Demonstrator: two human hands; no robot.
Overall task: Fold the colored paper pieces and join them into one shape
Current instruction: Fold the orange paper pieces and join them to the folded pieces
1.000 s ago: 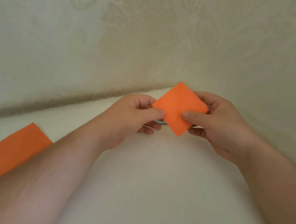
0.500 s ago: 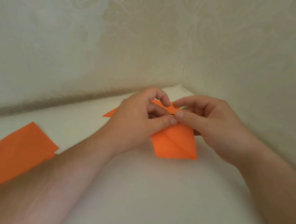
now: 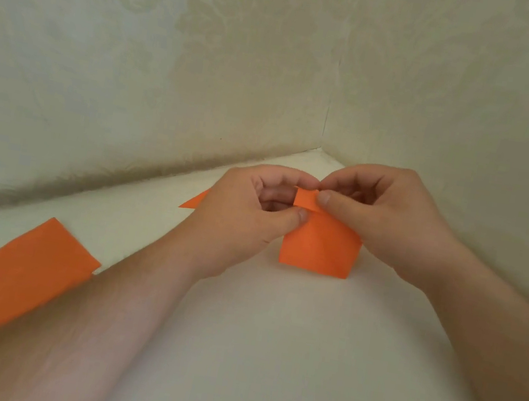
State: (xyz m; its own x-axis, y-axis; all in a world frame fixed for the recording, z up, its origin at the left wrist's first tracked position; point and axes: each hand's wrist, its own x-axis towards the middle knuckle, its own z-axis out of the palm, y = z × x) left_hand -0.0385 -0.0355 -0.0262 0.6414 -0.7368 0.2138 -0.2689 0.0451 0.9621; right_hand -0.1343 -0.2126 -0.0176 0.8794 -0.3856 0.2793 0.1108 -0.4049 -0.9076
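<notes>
An orange paper piece [image 3: 319, 247] sits near the far corner of the white surface, its lower part hanging down flat and its top edge folded over into a small flap. My left hand [image 3: 247, 211] pinches it at the fold with thumb and fingers. My right hand [image 3: 382, 215] pinches the flap from the right with thumb and forefinger. An orange corner [image 3: 194, 202] pokes out behind my left hand; whether it is part of the same piece is hidden.
Two more orange paper pieces [image 3: 33, 271] lie overlapped at the left, partly under my left forearm. Patterned cream walls [image 3: 210, 53] meet in a corner just behind my hands. The white surface [image 3: 283, 359] spreads toward me.
The flat square held up in the air a second ago came down to the surface. Both hands closed in on its top edge and a small flap is now folded over there.
</notes>
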